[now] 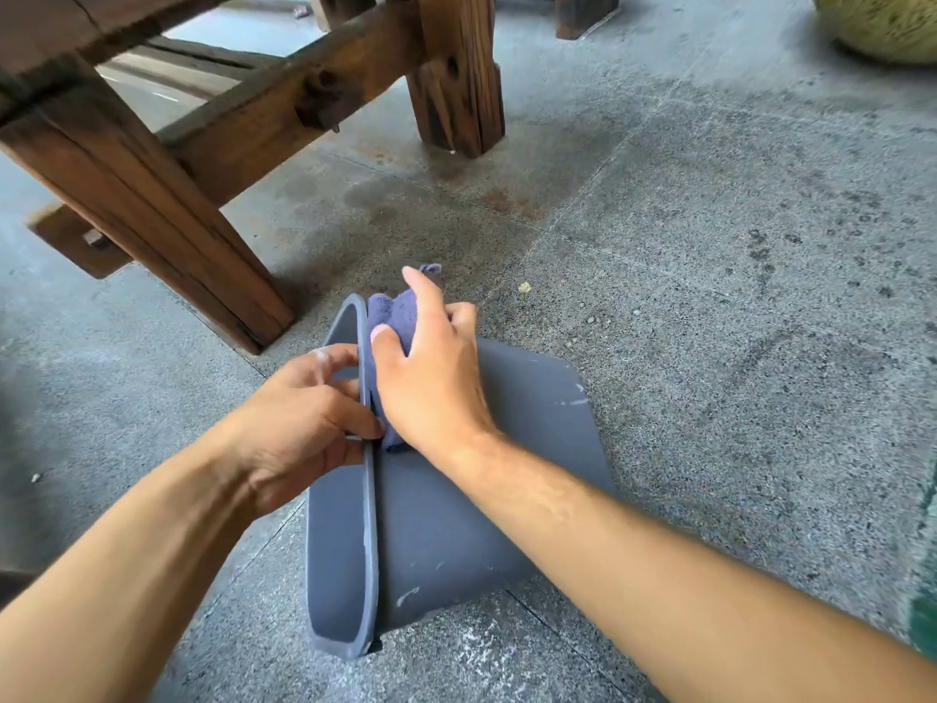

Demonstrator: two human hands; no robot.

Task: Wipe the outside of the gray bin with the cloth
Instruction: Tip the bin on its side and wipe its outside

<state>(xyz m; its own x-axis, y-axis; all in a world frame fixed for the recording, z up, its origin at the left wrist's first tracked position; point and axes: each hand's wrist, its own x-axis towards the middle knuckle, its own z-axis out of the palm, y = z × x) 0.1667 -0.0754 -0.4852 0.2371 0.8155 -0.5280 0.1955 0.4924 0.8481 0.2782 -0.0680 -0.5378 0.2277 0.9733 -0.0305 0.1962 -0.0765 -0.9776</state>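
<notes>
The gray bin [446, 525] lies on its side on the concrete floor, its open mouth facing left and its base to the right. Pale scuff marks show on its outer wall. My left hand [304, 423] grips the bin's rim near the top, fingers curled over the edge. My right hand [431, 372] presses a crumpled blue-purple cloth [393, 312] against the outside wall just right of the rim. Most of the cloth is hidden under the palm.
A heavy wooden table leg [167, 230] stands just left of and beyond the bin, with another leg [456, 93] farther back. Stained concrete floor [710, 296] stretches to the right. A greenish round pot [882, 22] sits at the far top right.
</notes>
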